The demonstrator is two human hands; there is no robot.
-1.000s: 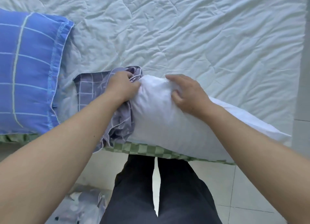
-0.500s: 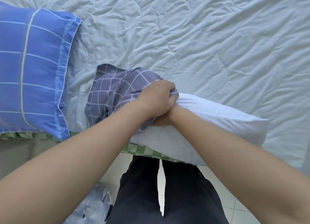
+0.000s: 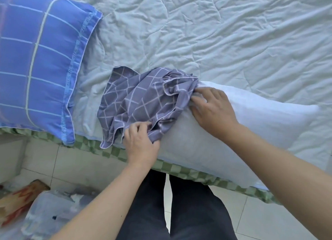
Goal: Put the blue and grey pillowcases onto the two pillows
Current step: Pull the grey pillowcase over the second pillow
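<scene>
A bare white pillow (image 3: 251,124) lies along the bed's near edge. Its left end sits in the mouth of the bunched grey checked pillowcase (image 3: 136,97). My left hand (image 3: 142,142) pinches the near hem of the grey case at the pillow's front corner. My right hand (image 3: 213,110) rests on top of the pillow, its fingertips at the case's upper hem; whether they grip the cloth is unclear. The other pillow in the blue checked pillowcase (image 3: 36,65) lies flat at the left of the bed.
A crumpled pale quilt (image 3: 215,33) covers the bed, and a green checked sheet edge (image 3: 179,169) runs along the front. My dark trouser legs stand against it. Bundled cloth and a patterned item (image 3: 21,200) lie on the tiled floor at lower left.
My hands have parted: the left dropped to the case's near hem, the right came up onto the pillow top. The grey case is spread wider and reaches further over the pillow's end.
</scene>
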